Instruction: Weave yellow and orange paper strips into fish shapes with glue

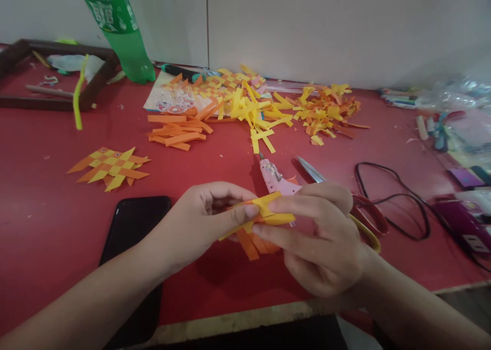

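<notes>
Head view: a small piece of interlaced yellow and orange paper strips [275,218] was held in both hands, raised over the near part of the red bench [215,160]. It was pinched by the left hand [195,222], the thumb laid on top; the fingers behind were mostly hidden. Its yellow strips were grasped narrowly between the fingertips of the right hand [326,237]. Orange strip ends [249,246] were left hanging below. Beyond the hands, a pink glue gun with a metal tip [282,183] and steel scissors with red and yellow handles [312,170] were partly covered by the right hand. A flat black smartphone [126,232] was crossed by the left forearm. Farther left, a woven yellow and orange paper fish [111,167] was set down. Toward the wall, a pile of orange paper strips [178,131] and a pile of yellow paper strips [251,107] were spread. A green plastic bottle [132,53] was stood beside a dark brown frame [34,103].
</notes>
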Action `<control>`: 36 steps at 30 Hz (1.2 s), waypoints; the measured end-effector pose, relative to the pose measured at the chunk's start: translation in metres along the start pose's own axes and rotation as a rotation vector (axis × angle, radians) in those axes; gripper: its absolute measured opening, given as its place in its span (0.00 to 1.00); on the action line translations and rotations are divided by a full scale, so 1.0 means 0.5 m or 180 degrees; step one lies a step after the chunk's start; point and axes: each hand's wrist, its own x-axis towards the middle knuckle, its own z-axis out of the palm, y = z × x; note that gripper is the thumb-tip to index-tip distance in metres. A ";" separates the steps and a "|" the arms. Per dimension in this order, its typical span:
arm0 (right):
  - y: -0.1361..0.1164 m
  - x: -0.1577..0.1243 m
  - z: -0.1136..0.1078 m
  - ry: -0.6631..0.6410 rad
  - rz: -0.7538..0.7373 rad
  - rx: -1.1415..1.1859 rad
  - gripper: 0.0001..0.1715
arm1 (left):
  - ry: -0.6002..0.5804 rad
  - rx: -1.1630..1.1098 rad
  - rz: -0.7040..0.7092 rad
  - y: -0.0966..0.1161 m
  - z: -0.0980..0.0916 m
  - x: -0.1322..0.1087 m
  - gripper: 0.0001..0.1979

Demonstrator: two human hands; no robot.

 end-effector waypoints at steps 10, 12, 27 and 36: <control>0.000 0.015 0.014 -0.0042 0.1649 0.1187 0.14 | 0.0352 -0.0505 0.0101 -0.007 -0.003 0.000 0.09; -0.001 0.020 0.013 -0.0068 0.1772 0.1195 0.08 | 0.0401 -0.0527 0.0105 -0.008 -0.003 0.000 0.10; 0.010 0.020 0.009 0.0182 0.2095 0.0957 0.06 | 0.0746 0.0849 0.0404 -0.007 -0.011 0.002 0.11; 0.005 0.023 0.009 0.0091 0.1965 0.0905 0.06 | 0.0934 0.1233 0.0545 -0.002 -0.010 -0.002 0.09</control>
